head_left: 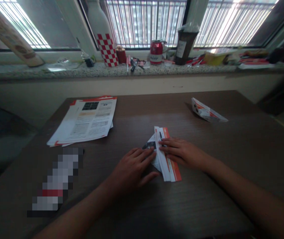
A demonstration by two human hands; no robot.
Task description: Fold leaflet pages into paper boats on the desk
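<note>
A folded printed paper [168,166], white with an orange edge, lies in the middle of the dark wooden table [206,205]. My left hand [132,169] rests flat on its left flap, fingers stretched out. My right hand [181,153] lies flat across the folded strip from the right, fingertips pressing on the crease. Neither hand grips anything.
A stack of printed leaflets [87,121] lies at the table's left rear. Another folded paper piece [207,111] sits at the right rear. A blurred oblong object [57,181] lies front left. The stone sill behind holds a checkered bottle [105,39], a red can [156,52], a dark cup [184,44] and clutter.
</note>
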